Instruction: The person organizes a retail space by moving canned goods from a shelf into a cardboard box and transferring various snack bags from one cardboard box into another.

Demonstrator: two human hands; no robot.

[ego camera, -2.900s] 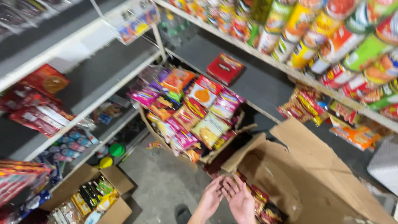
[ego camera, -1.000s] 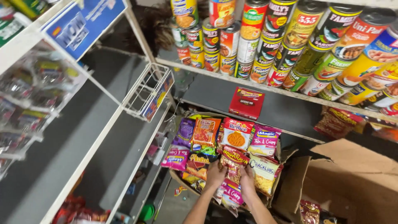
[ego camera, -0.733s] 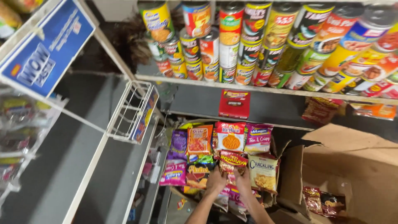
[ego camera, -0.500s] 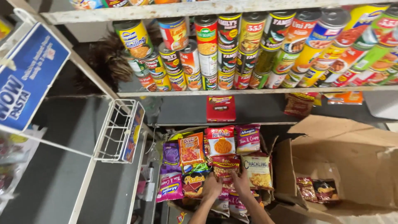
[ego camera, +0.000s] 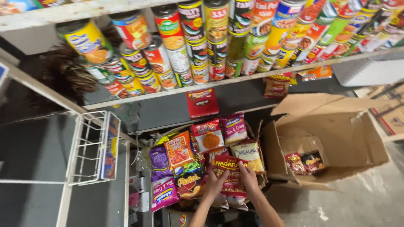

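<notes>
left hand (ego camera: 216, 183) and right hand (ego camera: 248, 178) reaching forward, grips closed, forearms converging

The left hand (ego camera: 215, 183) and right hand (ego camera: 249, 176) grip a red snack bag (ego camera: 229, 175). Other snack packets (ego camera: 198, 147) lie around it, under shelved cans (ego camera: 202, 46).

There is a single view, from the camera worn on the person's head. It looks steeply down and forward at the open cardboard box (ego camera: 336, 138), from well above and to its left. Above the box, the shelf of tins (ego camera: 219, 82) fills the upper frame, close to the lens. Left of the box, both forearms enter from the bottom edge.
</notes>
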